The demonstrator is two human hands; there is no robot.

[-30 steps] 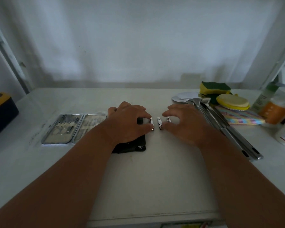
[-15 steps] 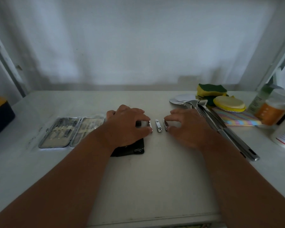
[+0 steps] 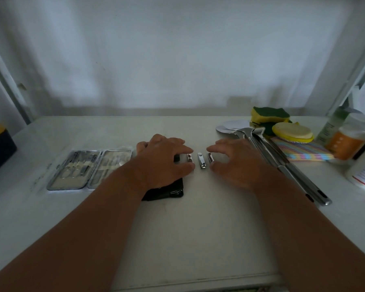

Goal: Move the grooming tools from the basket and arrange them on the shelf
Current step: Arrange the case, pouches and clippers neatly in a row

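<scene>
Now lining up three clippers on the shelf.
Left hand pinches the left clipper; right hand pinches the right clipper; the middle clipper lies lengthwise between them, untouched.

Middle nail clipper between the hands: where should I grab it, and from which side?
Pinch the middle nail clipper across its long edges, coming straight down. It lies flat, lengthwise away from you, with another clipper close on each side, so there is probably room only for fingertips.
</scene>
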